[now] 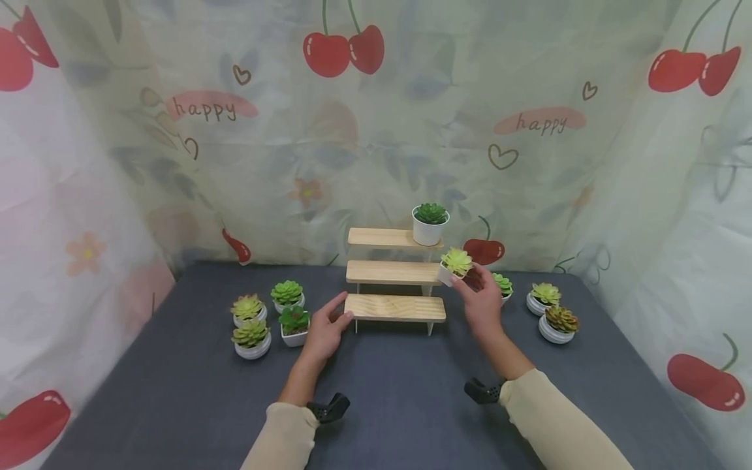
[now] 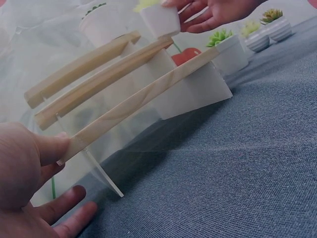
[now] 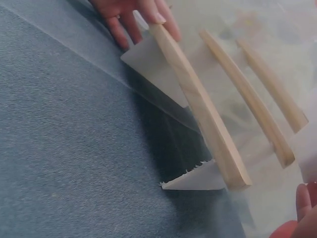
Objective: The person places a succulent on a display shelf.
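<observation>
A three-tier wooden display stand (image 1: 395,308) with pale side supports stands at the middle of the table. My left hand (image 1: 324,331) pinches the left end of its lowest tier; in the left wrist view the thumb lies at the board's end. My right hand (image 1: 484,305) holds a light-green potted succulent (image 1: 455,262) by its white, angular pot (image 2: 161,21), tilted at the right end of the middle tier. On the top tier's right end sits a dark-green succulent in a round white pot (image 1: 429,230). The right wrist view shows only the edge of the right hand (image 3: 297,225), its pot out of sight.
Several potted succulents (image 1: 251,334) are grouped left of the stand, including a darker one in a square pot (image 1: 294,324) near my left hand. Another succulent (image 1: 502,286) is partly hidden behind my right hand. Two ridged pots (image 1: 557,326) stand farther right. A printed curtain (image 1: 258,170) hangs behind.
</observation>
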A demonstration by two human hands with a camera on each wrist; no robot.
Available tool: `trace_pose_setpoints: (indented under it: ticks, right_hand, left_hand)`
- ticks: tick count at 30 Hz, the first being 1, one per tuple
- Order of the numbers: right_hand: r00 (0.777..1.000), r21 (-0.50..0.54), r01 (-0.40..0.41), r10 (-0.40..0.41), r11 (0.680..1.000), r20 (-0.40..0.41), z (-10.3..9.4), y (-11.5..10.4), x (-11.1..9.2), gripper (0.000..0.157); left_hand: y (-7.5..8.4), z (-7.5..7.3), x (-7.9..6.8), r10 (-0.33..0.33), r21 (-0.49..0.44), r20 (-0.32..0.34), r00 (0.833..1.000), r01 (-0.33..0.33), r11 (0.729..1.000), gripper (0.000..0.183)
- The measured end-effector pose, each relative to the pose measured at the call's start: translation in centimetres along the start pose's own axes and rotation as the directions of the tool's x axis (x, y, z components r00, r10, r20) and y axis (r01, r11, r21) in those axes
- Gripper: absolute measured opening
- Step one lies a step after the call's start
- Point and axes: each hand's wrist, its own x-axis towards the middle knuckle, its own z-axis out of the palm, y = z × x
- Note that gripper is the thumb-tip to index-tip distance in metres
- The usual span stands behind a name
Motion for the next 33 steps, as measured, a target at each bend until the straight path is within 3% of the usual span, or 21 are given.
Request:
trace_pose_setpoints:
  ticks: [14, 33]
  right_hand:
    - [0.992, -0.119, 0.084, -0.072, 0.989, 0.107, 0.7, 0.2, 1.2, 0.052]
    - [0.971, -0.049, 0.048, -0.035, 0.998, 0.236, 1.3, 0.1, 1.9, 0.052]
  left_hand:
    - [0.0, 0.1, -0.1, -0.001, 0.007, -0.006, 1.000, 0.001, 1.000, 0.049]
    - [0.0, 0.0, 0.0, -0.002, 0.009, -0.006, 1.000, 0.002, 1.000, 0.048]
